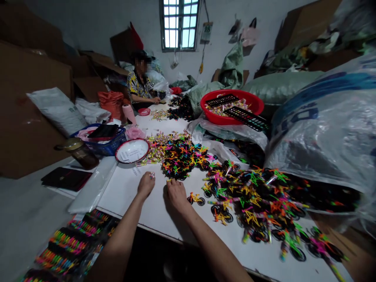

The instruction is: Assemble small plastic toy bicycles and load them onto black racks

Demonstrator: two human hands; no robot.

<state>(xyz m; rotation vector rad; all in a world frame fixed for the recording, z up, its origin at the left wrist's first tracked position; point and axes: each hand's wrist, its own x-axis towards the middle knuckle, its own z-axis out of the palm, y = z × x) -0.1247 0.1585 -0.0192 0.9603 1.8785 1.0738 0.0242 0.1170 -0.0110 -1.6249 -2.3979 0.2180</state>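
Observation:
My left hand point(146, 185) is closed above the white table point(117, 196), with a small pink-and-white piece point(152, 176) showing at its fingertips. To its right, my right hand point(176, 192) has its fingers bent down near the front of a heap of colourful toy bicycles point(182, 156); a bit of yellow shows at the fingertips, but what they grip is mostly hidden. Just right of this hand lies a single yellow-orange toy bicycle point(196, 199). Small patterned tubes point(155, 147) are piled behind my left hand, beside the bicycle heap.
A larger bicycle pile point(255, 199) covers the right side. At left are a white bowl point(132, 151), blue basket point(108, 145), jar point(80, 152) and packed trays point(64, 243). A red basin point(232, 106) stands behind. Another person point(141, 84) sits at the far end.

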